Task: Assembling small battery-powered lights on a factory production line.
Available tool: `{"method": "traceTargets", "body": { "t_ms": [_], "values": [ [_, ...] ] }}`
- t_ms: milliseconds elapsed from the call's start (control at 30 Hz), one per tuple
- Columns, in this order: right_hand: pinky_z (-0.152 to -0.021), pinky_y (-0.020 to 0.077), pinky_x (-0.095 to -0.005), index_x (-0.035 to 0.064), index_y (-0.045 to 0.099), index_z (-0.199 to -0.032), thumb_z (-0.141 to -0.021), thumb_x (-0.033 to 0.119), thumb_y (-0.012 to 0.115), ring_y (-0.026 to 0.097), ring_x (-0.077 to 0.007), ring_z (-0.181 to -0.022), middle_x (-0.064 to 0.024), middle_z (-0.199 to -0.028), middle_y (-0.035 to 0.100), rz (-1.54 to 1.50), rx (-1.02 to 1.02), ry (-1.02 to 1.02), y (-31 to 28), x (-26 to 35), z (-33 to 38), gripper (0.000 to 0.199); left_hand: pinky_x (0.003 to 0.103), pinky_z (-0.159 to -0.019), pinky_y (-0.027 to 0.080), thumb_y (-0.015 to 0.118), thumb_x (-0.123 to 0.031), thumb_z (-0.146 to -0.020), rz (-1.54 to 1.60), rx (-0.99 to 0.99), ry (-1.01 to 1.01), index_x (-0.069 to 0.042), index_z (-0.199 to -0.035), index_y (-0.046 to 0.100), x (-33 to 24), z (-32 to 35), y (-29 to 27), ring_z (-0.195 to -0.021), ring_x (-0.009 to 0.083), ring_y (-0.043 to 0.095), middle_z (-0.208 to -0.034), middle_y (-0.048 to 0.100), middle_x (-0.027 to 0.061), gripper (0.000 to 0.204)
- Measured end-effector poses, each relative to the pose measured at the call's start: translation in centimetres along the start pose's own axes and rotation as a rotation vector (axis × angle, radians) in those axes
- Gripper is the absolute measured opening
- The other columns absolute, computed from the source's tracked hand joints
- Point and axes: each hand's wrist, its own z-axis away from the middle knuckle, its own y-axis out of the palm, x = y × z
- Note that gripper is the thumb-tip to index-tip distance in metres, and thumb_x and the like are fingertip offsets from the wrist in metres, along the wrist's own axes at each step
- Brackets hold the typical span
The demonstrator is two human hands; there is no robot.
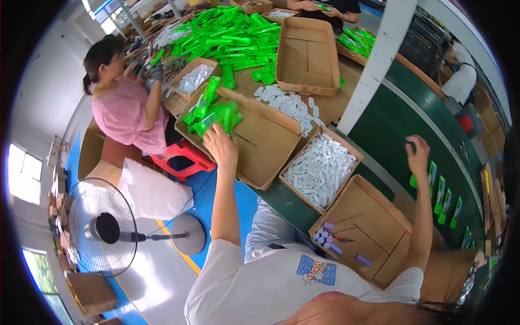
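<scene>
My left hand [221,145] reaches into the left end of a shallow cardboard tray [271,146]. Its fingers are closed on the edge of a green plastic casing [212,120], one of several piled there; the fingertips are partly hidden. Over the green conveyor belt at the right, my right hand [417,154] is raised with curled fingers apart and nothing visible in them. Nearest to it on the belt stands a row of green casings with purple cylindrical cells in them, such as this green assembly [439,195].
Before me are a box of small white parts [322,170] and a cardboard tray [379,227] holding purple cells [323,237]. Loose white pieces [290,108] and a green casing heap [233,38] lie beyond. A co-worker [127,103] sits left, near a fan [103,227]. A white post [379,65] rises at right.
</scene>
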Motion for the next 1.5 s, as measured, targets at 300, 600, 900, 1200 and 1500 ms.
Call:
{"method": "traceTargets", "body": {
  "t_ms": [300, 600, 900, 1200, 1500],
  "values": [
    [-0.088, 0.0451, -0.0344, 0.0092, 0.026, -0.145, -0.096, 0.048, 0.052, 0.051, -0.0173, -0.112, -0.0116, -0.126, 0.05, -1.494, 0.853, 0.07, -4.6, 26.5, 4.5, 0.067, 0.03, -0.079, 0.053, 0.05, 0.001, -0.094, 1.708, 1.181, 0.166, 0.002, -0.128, 0.044, -9.1, 10.7, -12.6, -0.093, 0.0165, 0.065, -0.115, 0.062, 0.0111, 0.034],
    [-0.052, 0.0494, -0.027, -0.0018, 0.063, -0.094, -0.1, 0.039, 0.048, 0.061, -0.0102, -0.067, -0.0042, -0.076, 0.063, -0.975, 0.391, 0.358, 0.0, 25.7, 5.1, 0.043, 0.041, -0.108, 0.033, 0.055, 0.001, -0.083, 1.581, 0.519, 0.211, 0.002, -0.129, 0.044, -10.5, 14.0, -14.2, -0.127, 0.0309, 0.047, -0.131, 0.052, 0.0186, 0.047],
    [-0.047, 0.046, -0.0249, 0.0008, 0.065, -0.09, -0.099, 0.04, 0.049, 0.058, -0.0084, -0.06, -0.0025, -0.073, 0.063, -1.048, 0.344, 0.255, 0.0, 24.8, 5.7, 0.043, 0.032, -0.077, 0.051, 0.055, -0.005, -0.085, 2.499, 0.896, -0.15, -0.005, -0.092, 0.058, -6.9, 11.6, -14.1, -0.092, 0.023, 0.061, -0.092, 0.061, 0.0096, 0.007],
    [-0.075, 0.0477, -0.0286, 0.0052, 0.052, -0.116, -0.098, 0.019, 0.054, 0.057, -0.0179, -0.095, -0.0084, -0.111, 0.054, -0.961, 0.007, 0.181, -1.4, 28.2, 8.0, 0.023, 0.033, -0.074, 0.053, 0.053, -0.004, -0.092, 1.955, 1.369, -0.444, -0.005, -0.13, 0.04, -12.0, 13.4, -12.8, -0.086, 0.0211, 0.06, -0.101, 0.058, 0.0106, 0.04],
    [-0.063, 0.0449, -0.024, 0.003, 0.067, -0.086, -0.088, 0.015, 0.066, 0.056, -0.0104, -0.073, -0.0029, -0.078, 0.059, -1.041, 0.152, 0.203, -3.8, 27.6, 8.2, 0.012, 0.03, -0.082, 0.05, 0.046, 0.013, -0.083, 1.912, 1.029, -0.266, -0.007, -0.138, 0.025, -12.7, 14.8, -11.1, -0.101, 0.0188, 0.056, -0.116, 0.051, 0.0101, 0.061]
  ]
}}
